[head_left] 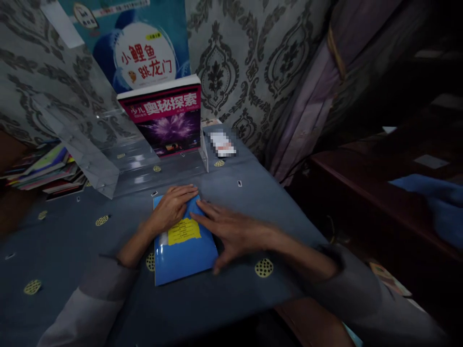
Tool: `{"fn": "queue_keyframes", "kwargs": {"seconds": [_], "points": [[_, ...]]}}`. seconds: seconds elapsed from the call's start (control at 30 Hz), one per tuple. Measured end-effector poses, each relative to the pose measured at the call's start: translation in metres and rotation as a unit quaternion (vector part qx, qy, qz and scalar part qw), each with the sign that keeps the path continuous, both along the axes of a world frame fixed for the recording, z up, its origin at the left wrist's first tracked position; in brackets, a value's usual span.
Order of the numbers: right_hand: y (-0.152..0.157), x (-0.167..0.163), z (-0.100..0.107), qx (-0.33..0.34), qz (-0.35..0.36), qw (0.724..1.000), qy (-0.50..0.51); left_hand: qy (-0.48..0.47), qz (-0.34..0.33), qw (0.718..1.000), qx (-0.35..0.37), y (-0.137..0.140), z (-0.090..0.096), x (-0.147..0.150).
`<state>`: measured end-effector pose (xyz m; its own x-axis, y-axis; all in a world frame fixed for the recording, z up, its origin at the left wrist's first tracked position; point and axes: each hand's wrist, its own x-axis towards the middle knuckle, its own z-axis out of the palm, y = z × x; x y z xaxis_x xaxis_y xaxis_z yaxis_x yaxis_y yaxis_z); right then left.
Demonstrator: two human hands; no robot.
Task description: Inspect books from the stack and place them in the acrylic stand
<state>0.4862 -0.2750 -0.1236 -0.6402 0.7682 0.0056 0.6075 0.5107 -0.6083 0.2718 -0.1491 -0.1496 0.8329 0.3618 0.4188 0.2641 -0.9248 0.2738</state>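
A blue book (184,265) with a yellow text patch lies flat on the table in front of me. My left hand (174,206) rests on its upper part, fingers stretched out and lying flat towards the top right corner. My right hand (231,229) is at the book's right edge, with fingers spread and the thumb apart near the lower right corner; it is slightly blurred. Beyond my hands, a purple book (171,127) stands upright in a clear plastic rack (108,178). A taller teal book (144,53) stands behind it.
A stack of books (54,168) lies at the left. A pixelated item (223,143) is on the table (246,207) near the wall. The table's right edge runs past a curtain (307,111). Dark red furniture (361,168) with blue cloth (430,193) stands at the right.
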Motion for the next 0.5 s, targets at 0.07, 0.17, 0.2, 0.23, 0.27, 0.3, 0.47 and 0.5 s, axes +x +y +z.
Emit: {"fn": "queue_keyframes", "kwargs": {"seconds": [0.07,0.17,0.2,0.23,0.27,0.3,0.47,0.5], "points": [[-0.0024,0.0016,-0.0009,-0.008,0.023,1.0,-0.004,-0.007,-0.003,1.0,0.001,0.0005,-0.0007,-0.0001],[-0.0036,0.0015,-0.0014,-0.007,0.021,1.0,-0.014,-0.011,-0.002,1.0,-0.006,0.0005,-0.0006,-0.0002],[-0.0037,0.0011,-0.0009,-0.009,0.02,1.0,-0.019,-0.01,-0.002,1.0,-0.008,0.0004,-0.0003,-0.0004],[-0.0035,0.0006,-0.0003,-0.012,0.02,0.999,-0.025,-0.009,-0.003,1.0,-0.011,0.0003,0.0,-0.0005],[-0.0032,0.0002,0.0005,-0.018,0.021,0.999,-0.032,-0.006,-0.003,1.0,-0.013,0.0005,0.0002,-0.0007],[-0.0027,-0.0002,0.0012,-0.024,0.022,0.999,-0.039,-0.002,-0.003,1.0,-0.014,0.0009,0.0004,-0.001],[0.0011,0.0024,0.0005,-0.035,0.017,0.998,-0.047,0.015,0.014,1.0,-0.019,0.0065,0.001,-0.0018],[0.0019,0.0037,-0.0004,-0.035,0.015,0.998,-0.041,0.018,0.02,0.999,-0.018,0.008,0.0012,-0.0018]]}}
